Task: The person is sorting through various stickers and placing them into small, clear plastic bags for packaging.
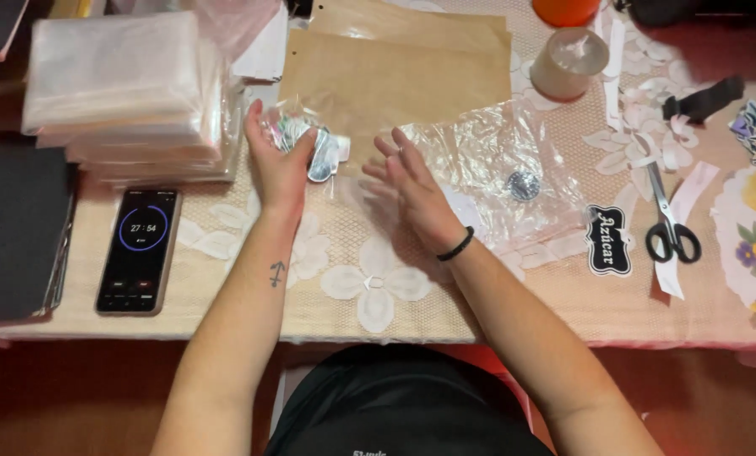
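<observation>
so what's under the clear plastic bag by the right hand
Through the clear plastic bag shows a small round silver piece, the brown paper sheets and the lace tablecloth. The right hand covers the bag's left edge.

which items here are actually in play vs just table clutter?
In play:
left hand gripping a small clear bag of stickers
right hand open, flat over a clear plastic bag
round silver sticker under that plastic

Lying about:
scissors
phone showing a timer
stack of clear bags
brown paper sheets
tape roll
black label sticker
</observation>
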